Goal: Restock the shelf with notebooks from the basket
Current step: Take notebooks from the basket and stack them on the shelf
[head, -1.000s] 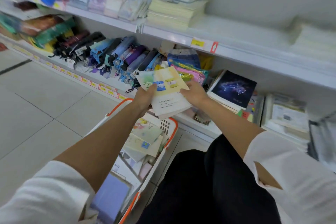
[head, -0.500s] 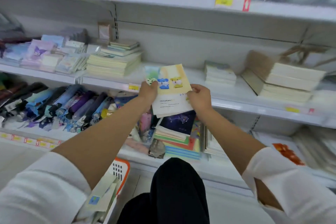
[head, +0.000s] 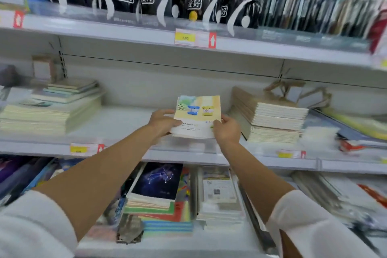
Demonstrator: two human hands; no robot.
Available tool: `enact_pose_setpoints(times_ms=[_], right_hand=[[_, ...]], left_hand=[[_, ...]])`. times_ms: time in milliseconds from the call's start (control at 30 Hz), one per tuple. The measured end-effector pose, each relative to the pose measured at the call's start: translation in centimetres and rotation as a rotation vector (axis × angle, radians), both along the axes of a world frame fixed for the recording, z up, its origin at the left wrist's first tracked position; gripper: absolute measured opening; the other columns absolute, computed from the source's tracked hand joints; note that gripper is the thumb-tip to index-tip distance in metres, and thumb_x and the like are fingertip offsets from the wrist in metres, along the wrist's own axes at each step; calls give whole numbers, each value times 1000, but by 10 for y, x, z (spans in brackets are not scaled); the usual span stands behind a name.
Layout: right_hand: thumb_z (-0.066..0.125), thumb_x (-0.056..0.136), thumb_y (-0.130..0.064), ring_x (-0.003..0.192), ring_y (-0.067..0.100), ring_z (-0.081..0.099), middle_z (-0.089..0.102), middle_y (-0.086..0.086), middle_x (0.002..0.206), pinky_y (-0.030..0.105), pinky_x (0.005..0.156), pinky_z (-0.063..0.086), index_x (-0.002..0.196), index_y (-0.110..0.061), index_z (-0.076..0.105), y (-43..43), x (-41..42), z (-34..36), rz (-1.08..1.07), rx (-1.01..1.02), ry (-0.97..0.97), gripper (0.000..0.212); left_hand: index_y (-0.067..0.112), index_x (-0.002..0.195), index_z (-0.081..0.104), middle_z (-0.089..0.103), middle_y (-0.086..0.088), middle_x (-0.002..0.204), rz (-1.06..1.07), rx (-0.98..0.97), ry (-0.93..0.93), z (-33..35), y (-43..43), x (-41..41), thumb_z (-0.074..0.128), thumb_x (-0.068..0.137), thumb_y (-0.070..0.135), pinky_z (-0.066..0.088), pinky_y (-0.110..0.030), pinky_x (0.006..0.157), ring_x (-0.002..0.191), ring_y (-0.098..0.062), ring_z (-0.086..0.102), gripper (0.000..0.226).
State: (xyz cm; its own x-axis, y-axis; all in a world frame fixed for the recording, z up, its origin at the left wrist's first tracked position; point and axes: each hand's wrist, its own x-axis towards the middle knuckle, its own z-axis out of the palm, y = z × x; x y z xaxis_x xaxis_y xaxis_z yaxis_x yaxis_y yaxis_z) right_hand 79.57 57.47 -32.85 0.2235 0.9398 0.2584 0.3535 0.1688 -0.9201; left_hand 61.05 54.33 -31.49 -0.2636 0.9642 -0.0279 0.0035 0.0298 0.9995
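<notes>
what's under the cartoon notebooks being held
Bare white shelf shows just left of the notebooks. Directly beneath them, the stack itself, the left hand and the right hand cover the spot, so what lies there cannot be seen.

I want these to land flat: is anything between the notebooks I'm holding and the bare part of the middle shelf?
Nothing visible does. The left hand and right hand hold the notebooks over bare shelf; the pale stack lies off to the left, the cream stack close on the right.
</notes>
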Motion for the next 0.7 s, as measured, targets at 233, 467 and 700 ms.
enact_pose_setpoints(times_ms=[233,467,700], right_hand=[[53,88,-17,78,25,64,70,2,86,28,65,48,99,-15,72,74,10,-12,-63,-36,-144,22],[50,87,-16,71,25,50,54,1,65,28,63,39,71,-15,61,153,13,-25,-10,-87,-280,20],[46,82,-39,83,31,55,57,6,78,32,74,44,76,-19,67,175,18,-44,-6,-105,-536,30]], left_hand=[[12,120,61,64,-7,114,46,85,105,-11,87,16,68,83,1,43,-23,61,89,-19,58,40],[14,114,66,61,1,115,57,154,362,-35,151,12,69,84,12,45,-23,81,100,-14,57,30],[17,102,68,58,3,115,112,225,481,-50,171,3,81,74,16,46,-28,90,101,-17,58,30]])
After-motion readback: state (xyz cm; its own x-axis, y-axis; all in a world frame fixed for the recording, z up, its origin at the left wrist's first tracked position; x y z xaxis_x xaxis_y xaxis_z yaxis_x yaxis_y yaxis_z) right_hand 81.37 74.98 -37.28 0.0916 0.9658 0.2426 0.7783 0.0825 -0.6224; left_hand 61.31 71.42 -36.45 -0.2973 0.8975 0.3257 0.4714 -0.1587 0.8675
